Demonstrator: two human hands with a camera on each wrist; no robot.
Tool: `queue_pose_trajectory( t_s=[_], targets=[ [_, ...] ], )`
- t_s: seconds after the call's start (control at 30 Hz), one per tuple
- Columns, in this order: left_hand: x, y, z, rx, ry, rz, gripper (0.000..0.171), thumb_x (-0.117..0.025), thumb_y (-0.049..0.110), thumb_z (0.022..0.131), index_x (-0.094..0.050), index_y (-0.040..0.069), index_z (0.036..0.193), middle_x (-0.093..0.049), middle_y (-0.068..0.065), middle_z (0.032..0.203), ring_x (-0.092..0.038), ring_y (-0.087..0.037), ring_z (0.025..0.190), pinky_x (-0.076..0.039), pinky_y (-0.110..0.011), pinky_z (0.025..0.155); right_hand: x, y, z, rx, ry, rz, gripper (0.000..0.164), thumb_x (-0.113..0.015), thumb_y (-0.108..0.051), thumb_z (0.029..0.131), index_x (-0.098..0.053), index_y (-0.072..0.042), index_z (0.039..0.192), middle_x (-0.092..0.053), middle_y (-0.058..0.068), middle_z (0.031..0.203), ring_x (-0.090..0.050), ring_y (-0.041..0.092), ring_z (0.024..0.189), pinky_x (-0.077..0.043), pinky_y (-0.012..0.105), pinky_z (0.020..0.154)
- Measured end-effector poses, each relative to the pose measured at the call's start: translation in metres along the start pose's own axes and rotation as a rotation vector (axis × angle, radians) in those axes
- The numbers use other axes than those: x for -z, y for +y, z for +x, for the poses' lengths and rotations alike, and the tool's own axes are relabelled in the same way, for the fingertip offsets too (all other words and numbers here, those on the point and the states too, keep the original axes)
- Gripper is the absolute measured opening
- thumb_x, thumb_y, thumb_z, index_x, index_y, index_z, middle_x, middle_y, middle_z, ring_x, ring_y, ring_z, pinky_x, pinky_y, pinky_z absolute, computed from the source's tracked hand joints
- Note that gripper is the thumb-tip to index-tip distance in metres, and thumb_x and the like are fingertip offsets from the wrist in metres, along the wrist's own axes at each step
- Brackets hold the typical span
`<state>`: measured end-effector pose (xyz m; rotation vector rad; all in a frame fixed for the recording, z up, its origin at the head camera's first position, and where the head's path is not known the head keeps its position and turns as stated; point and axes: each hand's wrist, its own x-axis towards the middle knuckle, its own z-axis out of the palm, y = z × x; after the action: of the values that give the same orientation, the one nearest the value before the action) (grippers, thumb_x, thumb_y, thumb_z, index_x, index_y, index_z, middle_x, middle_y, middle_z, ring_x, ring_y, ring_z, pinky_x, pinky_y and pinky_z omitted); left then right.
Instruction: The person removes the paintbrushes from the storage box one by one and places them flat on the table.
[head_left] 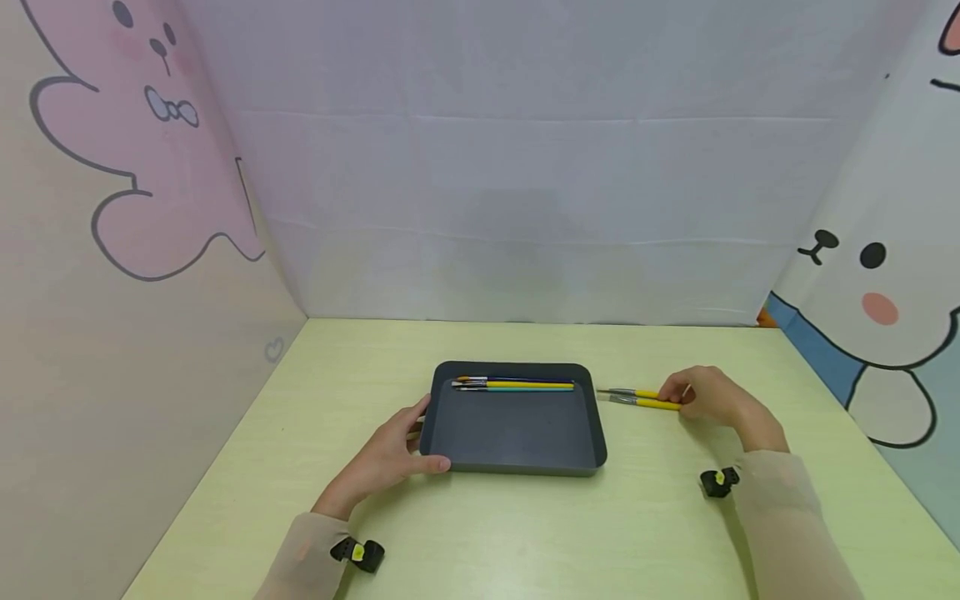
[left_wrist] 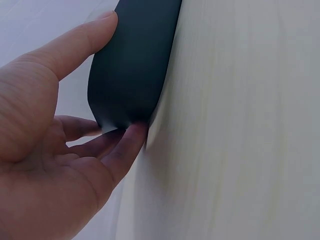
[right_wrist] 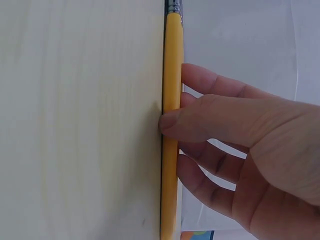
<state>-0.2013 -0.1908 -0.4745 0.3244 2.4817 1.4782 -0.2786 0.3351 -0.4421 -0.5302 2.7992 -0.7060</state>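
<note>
Your right hand (head_left: 716,398) pinches the nearer yellow brush (head_left: 648,403) by its handle, which leaves the bristle end free, facing the tray (head_left: 517,429). The farther yellow brush (head_left: 634,392) lies alongside at your fingers; whether you grip it too is hard to tell. Your left hand (head_left: 390,446) holds the tray's near left corner between thumb and fingers, a grip that should keep it from sliding on the table (head_left: 510,533). Inside, other brushes (head_left: 517,384) lie together along the far wall, bristles left.
</note>
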Motion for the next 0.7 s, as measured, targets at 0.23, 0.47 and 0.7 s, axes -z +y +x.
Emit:
queue_pose_trajectory(
  t_s=[0.23, 0.47, 0.7],
  targets=[
    [0.0, 0.0, 0.0, 0.009, 0.003, 0.011, 0.119, -0.097, 0.031, 0.08, -0.023, 0.014, 0.171, -0.037, -0.019, 0.166, -0.05, -0.04, 0.145, -0.051, -0.05, 0.115, 0.001, -0.001, -0.001, -0.002, -0.001, 0.007, 0.031, -0.073, 0.017, 0.085, -0.079, -0.006, 0.105, -0.074, 0.005, 0.098, -0.065, 0.023, 0.088, -0.061, 0.043, 0.081],
    [0.0, 0.0, 0.001, 0.011, 0.002, 0.018, 0.119, -0.097, 0.031, 0.08, -0.022, 0.014, 0.171, -0.038, -0.019, 0.166, -0.051, -0.039, 0.145, -0.051, -0.05, 0.115, 0.004, -0.004, -0.003, -0.006, 0.01, -0.003, 0.031, -0.074, 0.017, 0.085, -0.078, -0.006, 0.105, -0.074, 0.007, 0.1, -0.066, 0.026, 0.089, -0.061, 0.045, 0.082],
    [0.0, -0.001, 0.002, 0.009, 0.0, 0.02, 0.119, -0.097, 0.031, 0.08, -0.022, 0.014, 0.171, -0.038, -0.019, 0.166, -0.051, -0.04, 0.145, -0.052, -0.05, 0.114, 0.008, -0.01, -0.004, 0.049, 0.044, -0.029, 0.033, -0.076, 0.019, 0.083, -0.078, -0.004, 0.107, -0.075, 0.009, 0.103, -0.069, 0.03, 0.093, -0.062, 0.048, 0.083]
  ],
)
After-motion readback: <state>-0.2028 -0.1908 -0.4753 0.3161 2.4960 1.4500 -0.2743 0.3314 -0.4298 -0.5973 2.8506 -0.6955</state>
